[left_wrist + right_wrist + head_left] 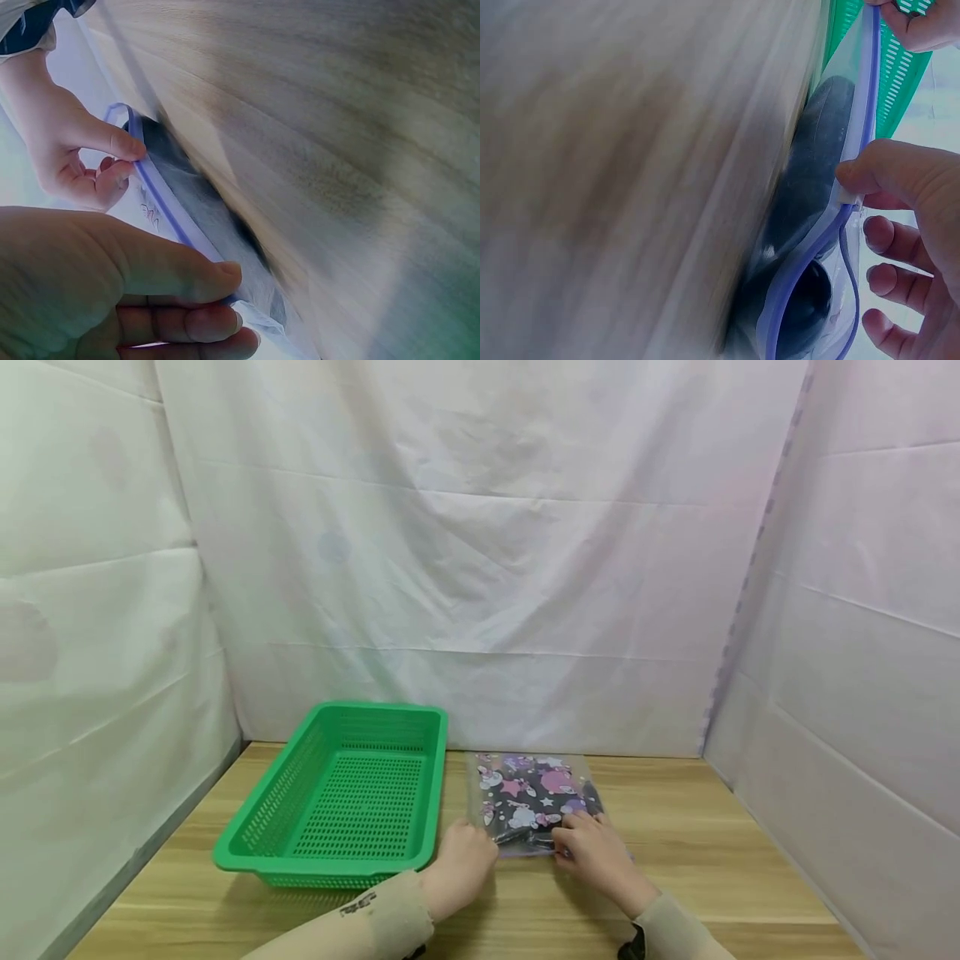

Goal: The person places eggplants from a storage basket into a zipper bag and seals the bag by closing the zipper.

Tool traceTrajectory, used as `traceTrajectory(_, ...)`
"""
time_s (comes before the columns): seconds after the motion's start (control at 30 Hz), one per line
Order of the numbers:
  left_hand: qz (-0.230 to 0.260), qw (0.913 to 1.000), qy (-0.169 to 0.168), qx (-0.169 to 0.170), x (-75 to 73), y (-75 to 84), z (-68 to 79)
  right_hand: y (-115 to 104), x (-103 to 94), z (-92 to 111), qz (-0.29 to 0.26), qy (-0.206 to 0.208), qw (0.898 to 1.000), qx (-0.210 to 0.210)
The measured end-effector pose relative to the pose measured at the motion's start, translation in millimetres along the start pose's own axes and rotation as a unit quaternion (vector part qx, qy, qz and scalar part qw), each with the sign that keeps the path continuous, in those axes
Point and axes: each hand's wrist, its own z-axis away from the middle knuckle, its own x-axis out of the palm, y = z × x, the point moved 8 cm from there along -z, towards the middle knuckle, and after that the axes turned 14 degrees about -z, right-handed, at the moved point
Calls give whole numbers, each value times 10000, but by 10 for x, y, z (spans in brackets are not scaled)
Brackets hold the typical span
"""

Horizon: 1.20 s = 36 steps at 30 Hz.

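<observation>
A clear zip bag (528, 793) printed with pink, white and purple shapes lies flat at the middle of the table, something dark inside it. My left hand (463, 864) pinches the left end of its near edge between thumb and fingers. Farther right along the purple zip strip (868, 90), my right hand (922, 195) pinches a small pale slider (847, 196). Between the hands the strip looks pressed together; on the other side of the slider its two sides gape. Through that gap shows a black, rounded thing (806, 307), its kind unclear.
A green plastic basket (330, 865) with slotted sides stands to the left of the bag, close to my left forearm. White cloth (480, 568) hangs behind the wooden table (720, 877) and along both sides.
</observation>
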Motion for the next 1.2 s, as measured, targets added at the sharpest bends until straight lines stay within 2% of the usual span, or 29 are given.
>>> traceTrajectory(0.27, -45, 9999, 135, 28, -43, -8, 7, 40, -8, 45, -18, -106, 9999, 59)
traceTrajectory(0.53, -42, 9990, -385, 221, 22, 29, 16, 59, -32, 92, -115, -57, 9999, -20)
traceTrajectory(0.77, -41, 9996, -217, 173, 12, 39, 8, 72, -41, 112, -75, 3, 9999, -108)
traceTrajectory(1.2, -183, 9998, -31, 118, -16, 31, 23, 141, -66, 170, -70, -43, 10000, 2)
